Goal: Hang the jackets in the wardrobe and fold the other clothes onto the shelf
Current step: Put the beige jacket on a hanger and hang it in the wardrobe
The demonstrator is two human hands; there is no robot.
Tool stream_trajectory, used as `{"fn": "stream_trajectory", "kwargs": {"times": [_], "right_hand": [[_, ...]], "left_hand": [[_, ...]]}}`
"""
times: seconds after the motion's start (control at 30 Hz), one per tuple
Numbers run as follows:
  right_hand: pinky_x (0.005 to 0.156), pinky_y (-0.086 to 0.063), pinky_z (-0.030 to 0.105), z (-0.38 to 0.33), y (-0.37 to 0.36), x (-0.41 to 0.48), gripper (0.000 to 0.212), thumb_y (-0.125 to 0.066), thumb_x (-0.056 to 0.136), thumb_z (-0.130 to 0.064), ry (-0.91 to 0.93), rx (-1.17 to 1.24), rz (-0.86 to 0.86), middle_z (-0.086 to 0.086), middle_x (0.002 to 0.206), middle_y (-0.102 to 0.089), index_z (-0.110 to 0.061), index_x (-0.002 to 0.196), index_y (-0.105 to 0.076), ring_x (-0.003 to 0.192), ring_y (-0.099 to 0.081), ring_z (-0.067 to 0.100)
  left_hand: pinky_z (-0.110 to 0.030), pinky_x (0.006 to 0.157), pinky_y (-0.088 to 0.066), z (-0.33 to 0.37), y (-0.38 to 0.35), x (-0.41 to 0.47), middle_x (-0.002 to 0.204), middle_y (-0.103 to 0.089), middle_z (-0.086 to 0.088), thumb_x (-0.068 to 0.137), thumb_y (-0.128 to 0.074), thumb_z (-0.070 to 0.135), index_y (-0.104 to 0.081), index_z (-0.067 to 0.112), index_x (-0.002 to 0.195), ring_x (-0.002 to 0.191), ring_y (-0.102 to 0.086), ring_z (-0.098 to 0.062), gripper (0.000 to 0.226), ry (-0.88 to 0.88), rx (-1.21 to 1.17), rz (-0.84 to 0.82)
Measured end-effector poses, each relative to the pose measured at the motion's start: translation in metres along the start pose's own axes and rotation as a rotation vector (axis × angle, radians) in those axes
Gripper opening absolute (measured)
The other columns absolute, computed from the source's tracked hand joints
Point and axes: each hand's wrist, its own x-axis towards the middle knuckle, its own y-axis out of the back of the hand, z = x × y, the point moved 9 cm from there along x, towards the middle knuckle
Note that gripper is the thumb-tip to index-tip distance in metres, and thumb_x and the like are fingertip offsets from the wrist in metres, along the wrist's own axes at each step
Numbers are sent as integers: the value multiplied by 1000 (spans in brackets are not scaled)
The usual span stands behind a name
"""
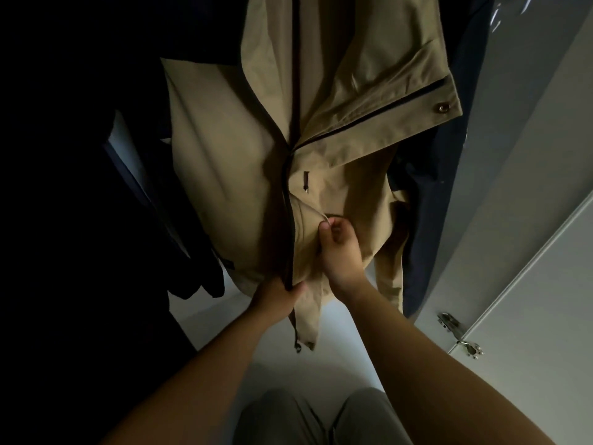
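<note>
Soft tan zip-front fabric jacket (221,162) is hanging in the white wardrobe (513,149). Left hand (282,295) is gripping its hem at the zip, and right hand (340,248) is pinching a front fold. It's looking light and floppy, so the hem seems the surest hold.

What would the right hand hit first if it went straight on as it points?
The tan jacket: the right hand pinches its front fabric, so more jacket comes first; depth behind is unclear.
</note>
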Motion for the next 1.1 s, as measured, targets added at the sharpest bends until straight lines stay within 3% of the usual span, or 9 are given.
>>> {"fn": "stream_trajectory", "kwargs": {"times": [0.17,0.33,0.43,0.57,0.77,0.87,0.97,1.03,1.1], "right_hand": [[65,-47,28,-6,12,5,9,-53,95,-47,4,71,68,-25,73,-62,-47,87,-58,63,-58,-7],[67,-49,26,-5,16,1,10,-56,98,-47,14,35,55,-22,75,-65,-39,93,-59,66,-60,-6],[71,-53,27,0,26,-9,26,-63,92,-55,31,-83,53,-12,90,-65,-34,104,-54,77,-63,-3],[77,-58,34,20,28,-40,54,-75,79,-56,63,-231,-26,-1,108,-59,-32,116,-43,94,-65,14],[73,-50,23,73,23,-94,63,-62,73,-77,-75,-569,-194,-16,110,-50,-34,114,-42,94,-57,7],[74,-52,25,87,15,-101,44,-52,89,-68,-138,-660,-311,-12,100,-64,-28,108,-53,85,-63,8],[78,-58,34,79,18,-93,33,-46,102,-48,-171,-490,-226,0,84,-73,-18,104,-61,78,-70,20],[75,-58,36,67,22,-88,28,-45,104,-44,-146,-396,-126,-4,90,-71,-22,109,-62,80,-68,17],[64,-59,35,60,23,-84,27,-47,103,-43,-140,-321,-67,-4,82,-72,-21,105,-62,70,-69,14]], "left_hand": [[-29,66,-43,-1,23,-10,89,-63,-1,92,-62,54,-58,14,103,83,-60,-21,41,-7,-3,227],[-22,57,-42,4,7,-3,79,-59,9,101,-55,42,-53,26,85,76,-60,-13,22,-39,-56,111],[-37,70,-53,8,4,1,90,-62,-1,103,-49,43,-54,23,96,84,-63,-20,22,-35,-183,65],[-26,65,-43,27,8,3,89,-59,9,105,-48,41,-49,27,103,85,-60,-10,14,-110,-147,64],[-25,66,-50,60,24,8,89,-55,10,103,-54,36,-50,21,108,81,-55,-4,16,-136,-171,95],[-24,67,-51,75,34,5,93,-60,6,103,-56,34,-57,13,113,81,-58,-6,23,-125,-246,136],[-19,57,-52,78,28,-2,104,-67,-2,100,-61,33,-59,9,118,84,-64,-8,29,-46,-540,40],[-24,67,-59,77,19,-10,112,-69,-3,94,-70,34,-60,14,121,92,-68,-13,36,-3,-673,-68],[-24,76,-58,72,16,-13,100,-73,7,85,-77,45,-68,23,110,92,-68,-9,34,-62,-520,-88]]}}
